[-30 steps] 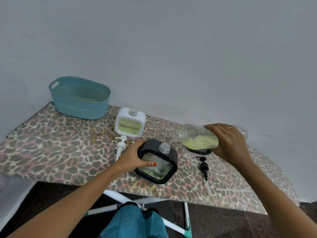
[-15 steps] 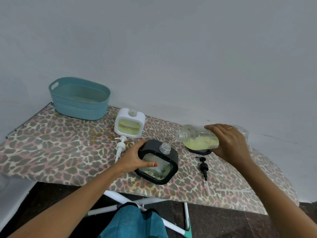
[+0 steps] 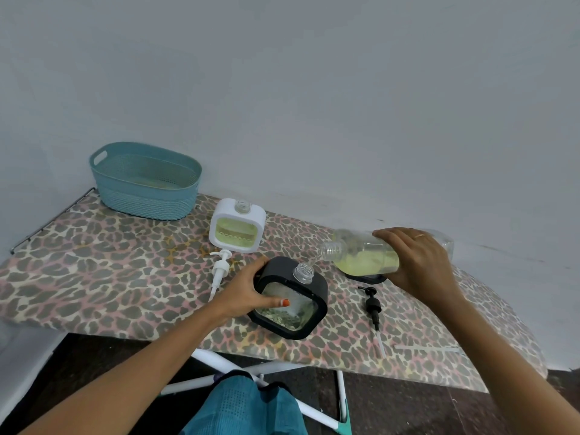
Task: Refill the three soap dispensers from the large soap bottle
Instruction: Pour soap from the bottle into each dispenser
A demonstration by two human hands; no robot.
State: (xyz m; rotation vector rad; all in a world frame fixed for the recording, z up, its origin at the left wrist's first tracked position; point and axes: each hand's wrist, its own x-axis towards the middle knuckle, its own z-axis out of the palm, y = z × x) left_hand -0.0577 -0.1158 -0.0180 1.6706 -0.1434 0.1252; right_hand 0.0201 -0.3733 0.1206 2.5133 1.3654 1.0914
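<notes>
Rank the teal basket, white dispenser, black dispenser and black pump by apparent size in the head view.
1. teal basket
2. black dispenser and white dispenser: they look alike, and the black one is nearer the camera, so unranked
3. black pump

1. The head camera is sitting above the near edge of the ironing board point(image 3: 94, 277), looking forward and down across it toward the wall point(image 3: 314, 89).
2. It is taking in a wide angle: the wall is filling the upper half, the board is bowing across the middle, and the floor point(image 3: 408, 403) is showing below.
3. It is working at arm's reach: both forearms are entering from the bottom corners, the left hand point(image 3: 248, 293) gripping the black dispenser point(image 3: 298, 312) and the right hand point(image 3: 417, 262) gripping the large soap bottle point(image 3: 361, 255) near mid-frame.
</notes>
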